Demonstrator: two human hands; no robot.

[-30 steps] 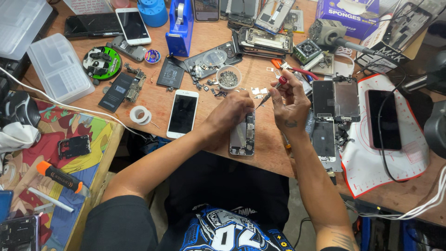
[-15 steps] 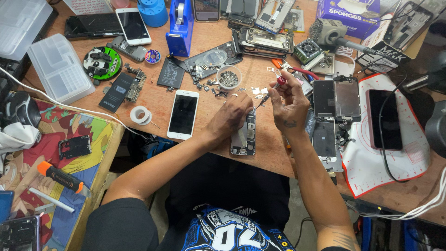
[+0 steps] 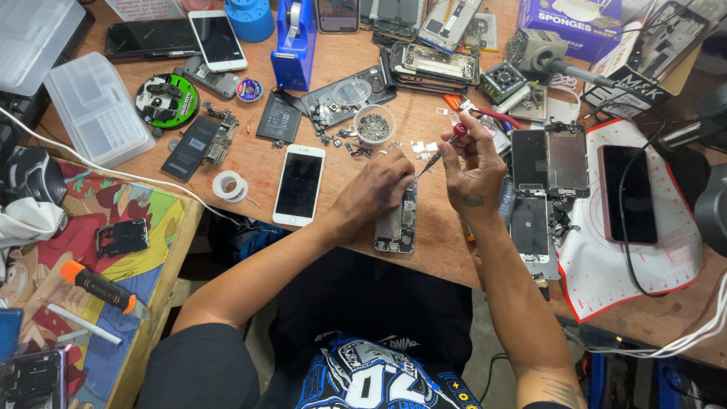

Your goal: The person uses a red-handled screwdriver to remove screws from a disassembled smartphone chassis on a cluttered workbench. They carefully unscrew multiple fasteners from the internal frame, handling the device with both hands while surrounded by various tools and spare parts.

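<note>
- Left hand (image 3: 375, 191) pressed down on the far end of an opened phone (image 3: 398, 223), fingers curled over its edge, pinning it to the wooden bench (image 3: 341, 159).
- Right hand (image 3: 473, 170) just right of that phone, fingers pinched around a small red-capped screwdriver (image 3: 443, 149), tip angled down and left toward the left hand's fingertips.
- Opened phone lying at the near edge of the bench, between both hands, insides facing up.
- White phone (image 3: 299, 185) face up to the left, near a small roll of tape (image 3: 228, 185).
- Small clear dish of screws (image 3: 374, 125) farther back, loose parts scattered around it.
- Blue tape dispenser (image 3: 294, 39) at the far side.
</note>
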